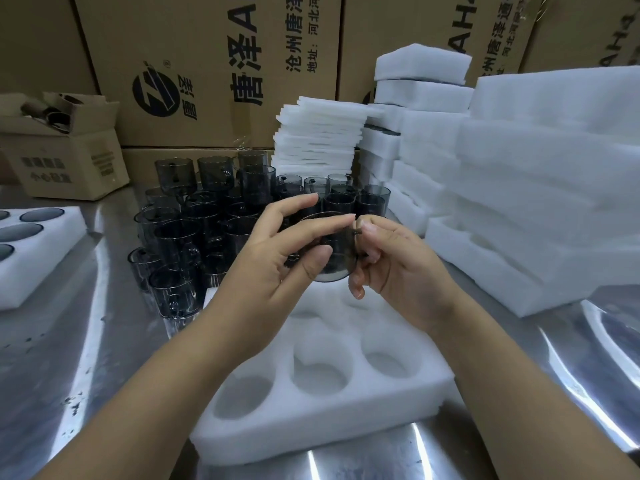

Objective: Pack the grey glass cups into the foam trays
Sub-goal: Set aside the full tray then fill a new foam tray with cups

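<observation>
Above the foam tray (311, 431) on the table (69, 358), one grey glass cup (334, 261) is held tilted, clear of the tray. Left hand (287, 251) grips its wall with curled fingers and thumb; right hand (398, 261) pinches its right edge. Other cups (194, 230) stand clustered behind; a second tray (38, 268) lies at left.

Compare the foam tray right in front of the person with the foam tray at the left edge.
The front tray has its visible pockets empty; the left tray holds grey cups in its visible pockets. The front tray shows nearly whole; the left tray is cut by the picture's edge. Both are white foam with round pockets, lying flat on the metal table.
</observation>
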